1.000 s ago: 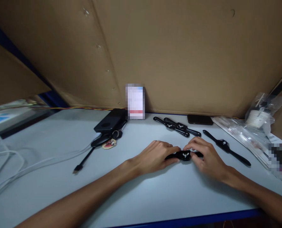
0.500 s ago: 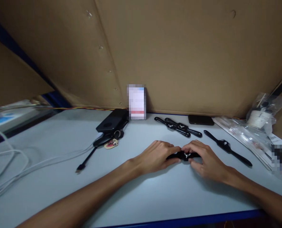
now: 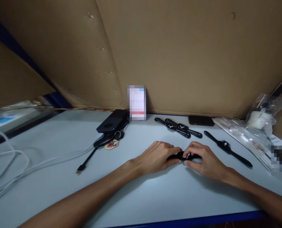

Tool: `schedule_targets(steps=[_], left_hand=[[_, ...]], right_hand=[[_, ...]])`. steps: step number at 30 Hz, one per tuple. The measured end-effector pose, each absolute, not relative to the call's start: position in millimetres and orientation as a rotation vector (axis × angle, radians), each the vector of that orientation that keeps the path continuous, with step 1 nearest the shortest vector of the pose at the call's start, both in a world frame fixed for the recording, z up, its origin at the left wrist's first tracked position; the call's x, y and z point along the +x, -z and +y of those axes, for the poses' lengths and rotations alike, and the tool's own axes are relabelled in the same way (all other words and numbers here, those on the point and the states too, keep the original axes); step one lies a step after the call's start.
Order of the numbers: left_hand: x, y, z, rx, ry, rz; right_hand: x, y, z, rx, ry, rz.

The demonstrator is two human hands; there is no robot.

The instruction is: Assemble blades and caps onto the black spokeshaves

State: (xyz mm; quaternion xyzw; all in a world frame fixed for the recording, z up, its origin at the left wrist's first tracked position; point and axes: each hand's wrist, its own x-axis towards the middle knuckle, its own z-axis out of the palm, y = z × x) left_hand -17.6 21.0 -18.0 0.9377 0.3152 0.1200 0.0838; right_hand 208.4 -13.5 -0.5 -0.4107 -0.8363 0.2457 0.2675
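Where the gray table [image 3: 143,199] meets the cardboard wall [image 3: 178,57] at far right, we see a see-through bag [image 3: 277,102] with a white tub [image 3: 258,119] inside, a printed label on its side. Just in front, a flat plastic packet [image 3: 246,139] lies slantwise; its contents are too blurred for us to name. A blue front edge [image 3: 202,220] bounds the table nearest us, and a broad stretch of gray surface runs from it up to our hands. Beyond them, two similar tools [image 3: 171,127] lie side by side near a dark phone [image 3: 201,120]; a third tool [image 3: 225,145] slants just right of our right hand [image 3: 203,158], narrowing the room there. On the left, a black box [image 3: 112,120] sits well apart from our left hand [image 3: 158,155]. Between our hands is a black two-handled tool [image 3: 178,155], its long axis running left to right, roughly along the front edge. We pinch its left handle with left thumb and fingers, while our right thumb and fingertips close around its silvery middle. Whether it touches the table, we cannot tell.
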Motion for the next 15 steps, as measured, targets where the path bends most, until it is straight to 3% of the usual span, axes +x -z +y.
schedule_targets(steps=[7,15], left_hand=[[-18,18,21,2.814,-0.376,0.931],[-18,19,21,2.817,-0.367,0.941]], right_hand=[[205,5,-13,-1.234,-0.458,-2.32],[207,11,-14,-1.034,-0.393,-2.304]])
